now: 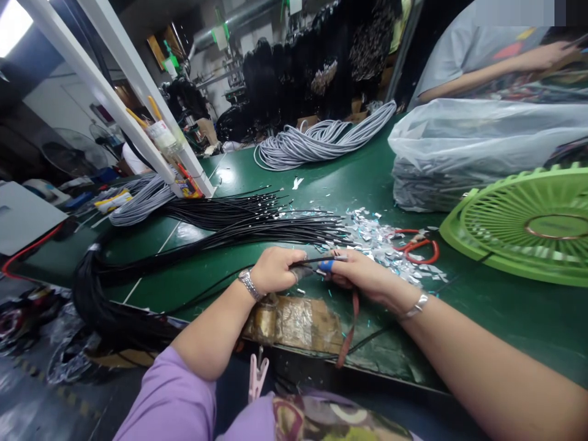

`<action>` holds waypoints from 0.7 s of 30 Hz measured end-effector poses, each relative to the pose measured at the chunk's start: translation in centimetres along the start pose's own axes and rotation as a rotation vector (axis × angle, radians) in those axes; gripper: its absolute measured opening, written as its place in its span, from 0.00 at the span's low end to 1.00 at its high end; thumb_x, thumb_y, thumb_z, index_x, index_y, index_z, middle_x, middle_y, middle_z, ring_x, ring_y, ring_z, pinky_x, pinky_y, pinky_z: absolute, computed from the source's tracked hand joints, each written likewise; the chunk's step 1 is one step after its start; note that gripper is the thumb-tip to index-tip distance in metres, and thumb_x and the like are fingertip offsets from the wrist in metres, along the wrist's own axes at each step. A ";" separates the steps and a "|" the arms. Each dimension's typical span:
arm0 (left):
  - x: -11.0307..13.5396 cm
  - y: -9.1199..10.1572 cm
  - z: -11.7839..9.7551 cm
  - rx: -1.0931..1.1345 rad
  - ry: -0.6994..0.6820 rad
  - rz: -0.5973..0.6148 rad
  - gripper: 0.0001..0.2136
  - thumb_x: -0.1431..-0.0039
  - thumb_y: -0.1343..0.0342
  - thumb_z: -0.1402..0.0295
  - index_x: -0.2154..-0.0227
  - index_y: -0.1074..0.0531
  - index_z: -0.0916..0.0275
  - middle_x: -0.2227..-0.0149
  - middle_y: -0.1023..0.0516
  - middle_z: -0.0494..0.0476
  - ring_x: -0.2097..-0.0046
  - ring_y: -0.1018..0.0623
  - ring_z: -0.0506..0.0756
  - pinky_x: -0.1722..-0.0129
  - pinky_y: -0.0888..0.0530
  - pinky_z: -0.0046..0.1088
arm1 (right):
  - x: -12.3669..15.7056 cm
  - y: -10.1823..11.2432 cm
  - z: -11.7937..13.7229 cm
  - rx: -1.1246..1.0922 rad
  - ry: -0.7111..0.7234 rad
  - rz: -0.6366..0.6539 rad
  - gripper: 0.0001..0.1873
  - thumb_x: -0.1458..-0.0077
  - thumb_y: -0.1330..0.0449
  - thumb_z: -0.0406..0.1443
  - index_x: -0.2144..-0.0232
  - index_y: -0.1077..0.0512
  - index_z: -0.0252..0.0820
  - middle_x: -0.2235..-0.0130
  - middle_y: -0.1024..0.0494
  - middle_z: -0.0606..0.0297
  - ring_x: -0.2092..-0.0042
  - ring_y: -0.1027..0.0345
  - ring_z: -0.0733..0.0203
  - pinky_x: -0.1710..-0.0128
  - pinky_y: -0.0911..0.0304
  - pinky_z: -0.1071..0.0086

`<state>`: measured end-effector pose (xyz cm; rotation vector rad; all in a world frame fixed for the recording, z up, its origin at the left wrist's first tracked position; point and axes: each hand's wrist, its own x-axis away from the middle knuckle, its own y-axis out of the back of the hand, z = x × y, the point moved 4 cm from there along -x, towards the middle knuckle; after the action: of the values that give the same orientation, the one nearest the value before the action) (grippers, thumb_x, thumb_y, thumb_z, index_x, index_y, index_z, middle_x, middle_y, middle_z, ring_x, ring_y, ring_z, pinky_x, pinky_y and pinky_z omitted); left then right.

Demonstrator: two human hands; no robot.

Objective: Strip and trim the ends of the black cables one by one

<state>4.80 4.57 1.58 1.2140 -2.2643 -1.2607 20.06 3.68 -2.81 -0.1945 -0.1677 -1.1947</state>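
Observation:
My left hand (275, 269) is closed around a thin black cable (316, 261) just above the near edge of the green table (505, 306). My right hand (362, 275) pinches the same cable's end; a blue wrap covers one fingertip. Beyond my hands lies a big bundle of black cables (239, 229) with stripped ends fanning rightward. Silvery foil scraps (381, 239) are scattered to the right of the cable ends. Red-handled cutters (416, 245) rest among the scraps.
A green fan (528, 223) lies flat at the right. Behind it sits a clear plastic bag of grey cables (468, 147). Coils of grey cable (321, 141) lie at the back and another grey coil (142, 199) at the left. Another person's arm (496, 67) shows top right.

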 end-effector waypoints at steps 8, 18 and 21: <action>-0.1 0.0 0.4 0.196 -0.018 0.054 0.13 0.46 0.45 0.56 0.74 0.26 0.62 0.76 0.28 0.53 0.71 0.32 0.52 0.69 0.35 0.25 | 0.2 -1.0 -0.4 -0.255 -0.085 0.179 0.18 0.66 0.30 0.43 0.81 0.34 0.40 0.82 0.35 0.73 0.82 0.54 0.74 0.83 0.61 0.75; -0.6 -0.3 0.8 0.589 0.157 -0.276 0.18 0.51 0.41 0.51 0.75 0.34 0.63 0.81 0.32 0.47 0.81 0.36 0.45 0.80 0.37 0.21 | 0.4 -3.5 -0.8 -0.094 -0.015 0.043 0.22 0.67 0.31 0.49 0.81 0.36 0.42 0.84 0.38 0.76 0.82 0.55 0.73 0.83 0.61 0.75; -0.6 -0.2 1.5 0.641 0.256 -0.360 0.18 0.50 0.42 0.51 0.72 0.36 0.62 0.82 0.32 0.45 0.84 0.36 0.44 0.83 0.41 0.20 | 0.5 -3.9 -1.0 0.047 0.069 0.080 0.19 0.59 0.36 0.49 0.80 0.36 0.42 0.83 0.38 0.74 0.81 0.54 0.72 0.82 0.57 0.74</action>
<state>4.38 5.88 0.64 1.9370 -2.3901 -0.4061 16.58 1.62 -3.39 -0.1173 -0.1268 -1.1150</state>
